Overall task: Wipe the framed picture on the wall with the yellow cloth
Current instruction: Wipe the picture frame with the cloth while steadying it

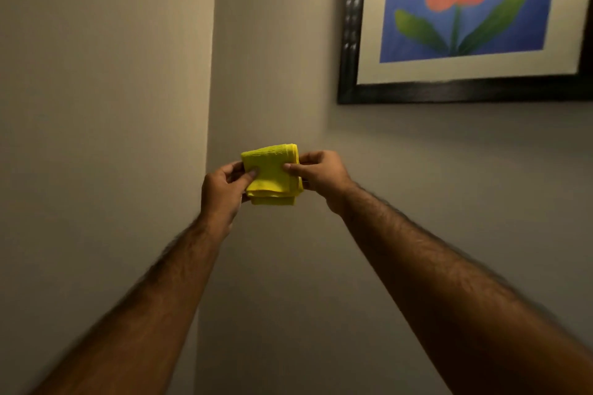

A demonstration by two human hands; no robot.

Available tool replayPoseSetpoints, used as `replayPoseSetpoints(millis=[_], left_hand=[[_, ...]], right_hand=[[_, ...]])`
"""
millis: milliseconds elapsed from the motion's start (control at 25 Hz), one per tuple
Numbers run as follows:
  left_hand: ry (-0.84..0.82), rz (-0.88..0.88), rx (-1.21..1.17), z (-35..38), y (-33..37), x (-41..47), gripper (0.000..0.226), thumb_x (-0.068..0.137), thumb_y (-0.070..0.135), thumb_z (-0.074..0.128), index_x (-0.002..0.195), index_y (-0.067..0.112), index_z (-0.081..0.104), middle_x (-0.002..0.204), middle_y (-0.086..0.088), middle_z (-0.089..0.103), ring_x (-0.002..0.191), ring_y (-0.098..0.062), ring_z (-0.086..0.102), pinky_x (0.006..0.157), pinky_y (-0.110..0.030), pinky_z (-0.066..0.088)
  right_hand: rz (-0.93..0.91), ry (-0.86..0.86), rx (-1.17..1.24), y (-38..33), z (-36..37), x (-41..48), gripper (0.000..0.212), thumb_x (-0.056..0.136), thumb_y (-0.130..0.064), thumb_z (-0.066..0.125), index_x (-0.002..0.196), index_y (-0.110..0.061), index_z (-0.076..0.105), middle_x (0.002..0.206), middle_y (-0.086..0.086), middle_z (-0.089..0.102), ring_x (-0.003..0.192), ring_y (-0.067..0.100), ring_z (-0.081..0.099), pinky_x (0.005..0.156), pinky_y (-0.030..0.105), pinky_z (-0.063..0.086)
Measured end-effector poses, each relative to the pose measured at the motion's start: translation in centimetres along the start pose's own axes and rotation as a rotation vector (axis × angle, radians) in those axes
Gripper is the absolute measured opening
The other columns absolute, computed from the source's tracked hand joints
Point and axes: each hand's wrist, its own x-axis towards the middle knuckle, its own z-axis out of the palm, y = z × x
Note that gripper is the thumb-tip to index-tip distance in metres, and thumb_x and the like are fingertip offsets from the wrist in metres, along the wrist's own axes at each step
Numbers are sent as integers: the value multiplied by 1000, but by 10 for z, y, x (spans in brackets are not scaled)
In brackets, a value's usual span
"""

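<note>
A folded yellow cloth (271,173) is held up in front of the wall, in the middle of the view. My left hand (223,194) pinches its left edge with thumb on the front. My right hand (321,178) pinches its right edge the same way. The framed picture (462,19), a red flower on blue with a white mat and a black frame, hangs at the upper right, well above and to the right of the cloth. Its top and right side run out of view.
A vertical wall corner (210,74) runs down just left of the cloth, where a beige wall meets the grey wall (417,170) that bears the picture. Plain wall lies below the frame.
</note>
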Motion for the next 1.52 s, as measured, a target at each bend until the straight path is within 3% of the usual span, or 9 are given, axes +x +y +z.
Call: replayPoseSetpoints(millis=[200,320,520,840,960,1120,1280,1400,1520], left_hand=[[-95,166,-70,78,97,54,42,85,21,76,125,9,68,106,-10,76,89,-23,74,66,-35,63],[-119,254,-127,114,155,83,41,85,21,76,124,9,68,107,-11,75,90,-25,73,67,-35,61],[-88,301,-188,156,224,135,36,87,23,75,121,13,68,110,-9,73,95,-26,72,62,-33,59],[-1,239,41,216,210,177,33,84,22,77,113,8,71,110,-17,75,92,-29,72,75,-40,62],[229,493,296,224,203,173,31,82,29,78,104,6,74,102,-17,78,87,-31,71,75,-31,54],[383,888,558,230,196,165,39,79,19,80,110,7,60,115,-18,64,102,-37,61,84,-44,51],[250,1287,788,239,187,165,27,89,-2,57,112,-1,70,116,-23,69,105,-42,64,91,-47,53],[126,1231,775,243,167,165,39,97,6,52,133,-6,59,138,-26,60,128,-43,57,111,-47,45],[9,1084,768,250,136,151,71,102,48,33,155,0,28,166,-18,23,155,-29,21,127,-40,20]], right_hand=[[-220,186,-154,-95,-92,18,39,84,-34,80,112,-8,74,107,11,78,96,23,75,88,42,63],[-461,518,-572,-145,-165,15,47,87,-51,70,113,-12,75,111,8,78,102,23,72,88,32,55],[-719,1013,-1166,-185,-300,-3,80,96,-49,53,158,-6,28,170,13,18,159,29,15,126,46,21],[-492,943,-1523,-155,-375,7,103,91,-78,26,162,-7,3,173,9,-3,160,22,-1,130,41,7],[-403,950,-1440,-135,-387,17,113,82,-88,18,163,-10,2,173,5,-6,160,18,-4,129,41,7],[-418,961,-1402,-122,-394,28,118,79,-92,13,163,-10,0,173,4,-10,160,16,-8,129,39,5],[-441,1024,-1394,-113,-390,36,118,81,-91,14,162,-7,0,172,8,-9,160,19,-7,129,40,3],[-467,1061,-1436,-106,-390,40,117,82,-88,15,162,-3,4,172,13,-4,160,24,-2,130,42,6],[-504,1082,-1440,-104,-393,43,116,84,-87,15,161,-1,8,172,15,1,160,26,3,130,43,9]])
